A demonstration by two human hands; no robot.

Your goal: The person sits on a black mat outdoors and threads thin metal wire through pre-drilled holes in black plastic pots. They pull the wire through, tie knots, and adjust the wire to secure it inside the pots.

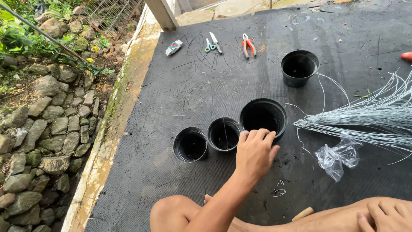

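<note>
Across the frame's middle and right: black mat (206,86), scored with scratches, bordered at 9 o'clock by a stone slope (47,124). 
Wire bundle (377,116) at 3 o'clock, strands fanned toward the right edge, tips near the big pot. 
Left hand (255,152) at centre, slightly toward 5 o'clock: palm down, fingers loosely curled and close together, tips resting on the near rim of the big pot (263,117); nothing gripped. 
Right hand (386,217) at 5 o'clock, lying flat on a thigh, fingers relaxed and spread, holding nothing. 
Big pot just at 12 o'clock of the left hand, upright, open. 
Far pot (299,67) at 1 o'clock, upright, well apart from the others. 
Mid pot (224,134) touching the big pot on its 8 o'clock side. 
Small pot (190,145) just beside the mid pot, farther toward 8 o'clock. 
Clear plastic bag (337,157) at 4 o'clock, crumpled below the wire. 
Pliers (248,45), orange handles, at 12 o'clock. 
Scissors (210,45) and blade (216,42) just left of the pliers. 
Wire loop (280,188) at 6 o'clock.
</note>
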